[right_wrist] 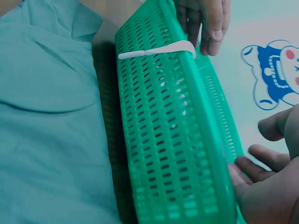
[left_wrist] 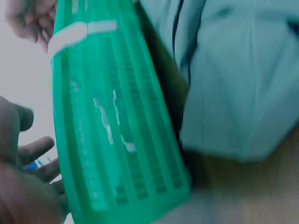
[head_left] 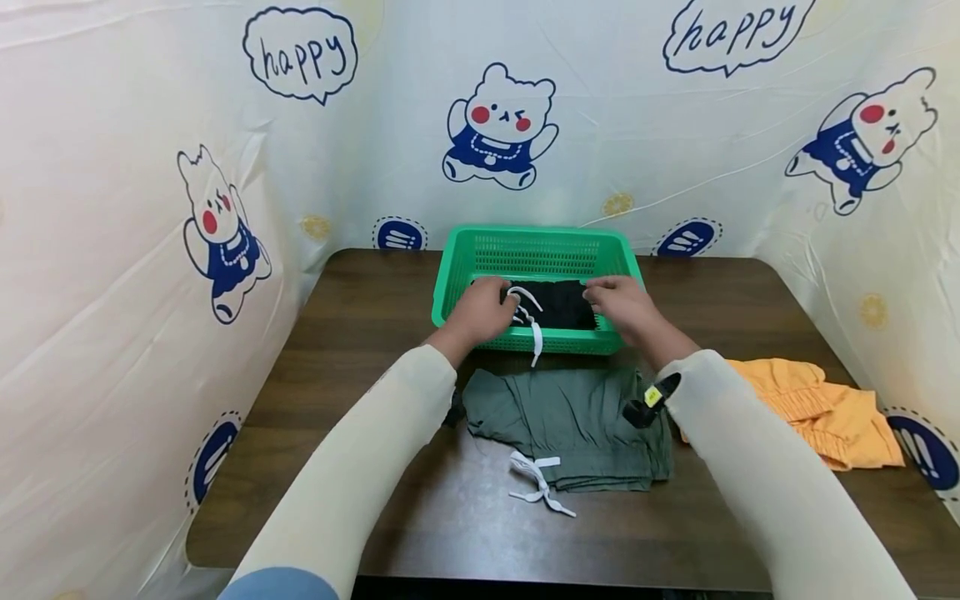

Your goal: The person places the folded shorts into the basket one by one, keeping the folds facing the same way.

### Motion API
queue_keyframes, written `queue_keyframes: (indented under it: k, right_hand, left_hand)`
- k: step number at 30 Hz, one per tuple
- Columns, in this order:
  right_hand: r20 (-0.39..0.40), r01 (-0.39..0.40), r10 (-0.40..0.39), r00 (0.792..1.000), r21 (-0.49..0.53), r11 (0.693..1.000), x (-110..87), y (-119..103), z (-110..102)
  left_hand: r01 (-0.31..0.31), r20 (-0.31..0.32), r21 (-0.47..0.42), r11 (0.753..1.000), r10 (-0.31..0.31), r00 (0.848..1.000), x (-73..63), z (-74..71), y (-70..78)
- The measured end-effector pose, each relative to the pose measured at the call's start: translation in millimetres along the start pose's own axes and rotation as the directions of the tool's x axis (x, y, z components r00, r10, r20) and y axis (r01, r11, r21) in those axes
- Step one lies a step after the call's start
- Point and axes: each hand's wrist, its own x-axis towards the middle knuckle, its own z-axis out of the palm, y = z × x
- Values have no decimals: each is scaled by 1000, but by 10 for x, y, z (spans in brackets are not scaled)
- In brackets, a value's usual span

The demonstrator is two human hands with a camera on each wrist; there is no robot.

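Observation:
A black folded garment [head_left: 564,307] lies in a green plastic basket [head_left: 570,342]. Its white drawstring [head_left: 537,340] hangs over the basket's front rim. My left hand [head_left: 478,312] is over the left end of the garment; in the left wrist view its thumb and fingers are spread apart with nothing between them. At the garment's right end is my right hand [head_left: 622,307], its fingers loosely bent beside the rim in the right wrist view and gripping nothing visible. Whether either hand's fingertips touch the cloth is hard to tell.
Grey-green folded pants [head_left: 570,417] with a tied white drawstring [head_left: 536,479] lie in front of the basket. Orange garments [head_left: 840,417] are at the right of the brown table [head_left: 315,433]. A printed cloth backdrop [head_left: 600,100] encloses the table's back and sides.

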Motion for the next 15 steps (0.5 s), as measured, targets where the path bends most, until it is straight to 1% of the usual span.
queue_keyframes:
  k: [3,5,6,7,9,10,11,12,13,14,15]
  right_hand:
    - [-42,48,-46,998,49,998,-136,41,-185]
    - [-74,82,-78,994,59,995,-236,89,-349]
    - [-92,97,-91,992,64,993,-290,120,-439]
    - [-111,112,-104,988,66,992,-341,159,-536]
    - [-152,132,-121,981,64,989,-442,253,-746]
    - [-172,133,-121,978,59,989,-490,310,-855]
    - [-190,134,-122,974,51,990,-531,374,-966]
    - [-201,128,-119,972,30,991,-575,434,-1077]
    - [-210,115,-112,971,0,993,-618,500,-1189]
    - [-219,103,-107,970,-30,994,-658,569,-1297]
    - [-224,91,-103,969,-61,994,-692,646,-1408]
  left_hand:
    - [-67,-91,22,997,69,993,-124,81,173]
    - [-137,-146,35,990,140,979,-213,147,300]
    - [-176,-177,48,983,182,967,-256,188,363]
    - [-220,-206,54,974,227,952,-299,229,429]
    - [-305,-250,61,950,311,917,-386,321,563]
    - [-339,-259,44,940,338,905,-433,368,637]
    - [-365,-260,24,931,358,897,-474,422,708]
    - [-379,-245,-11,925,365,898,-517,474,782]
    - [-380,-221,-71,922,356,908,-556,540,851]
    - [-358,-183,-142,923,331,926,-589,608,917]
    - [-312,-135,-217,925,289,948,-613,678,981]
